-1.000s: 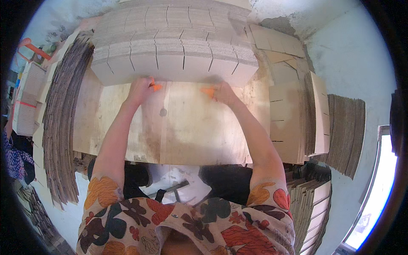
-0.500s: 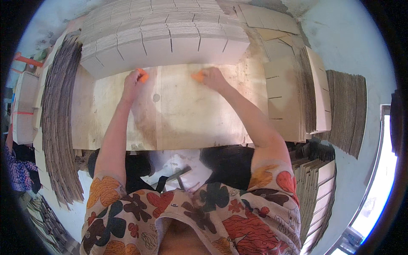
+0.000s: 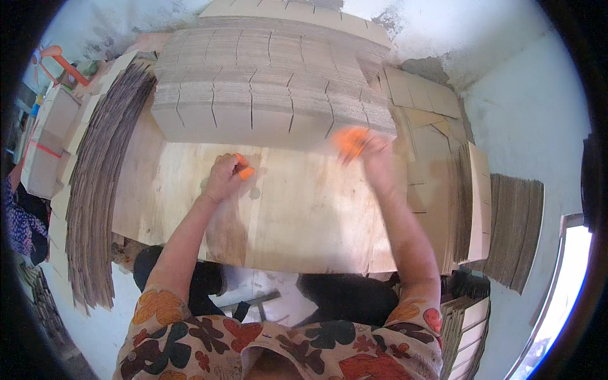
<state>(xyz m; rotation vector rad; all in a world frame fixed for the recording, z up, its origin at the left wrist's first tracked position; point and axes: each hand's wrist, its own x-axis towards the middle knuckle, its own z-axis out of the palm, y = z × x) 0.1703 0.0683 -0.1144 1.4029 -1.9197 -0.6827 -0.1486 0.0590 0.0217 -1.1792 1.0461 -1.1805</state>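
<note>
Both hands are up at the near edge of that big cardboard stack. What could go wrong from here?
1. The right hand is motion-blurred at the stack of slotted cardboard sheets; a quick pull might drag several sheets or skew the pile.
2. Only the fingertips appear to wear orange covers; bare skin on the left hand could be cut by sheet edges.
3. More cardboard stacks crowd the wooden board, so a sliding sheet may knock them.
</note>
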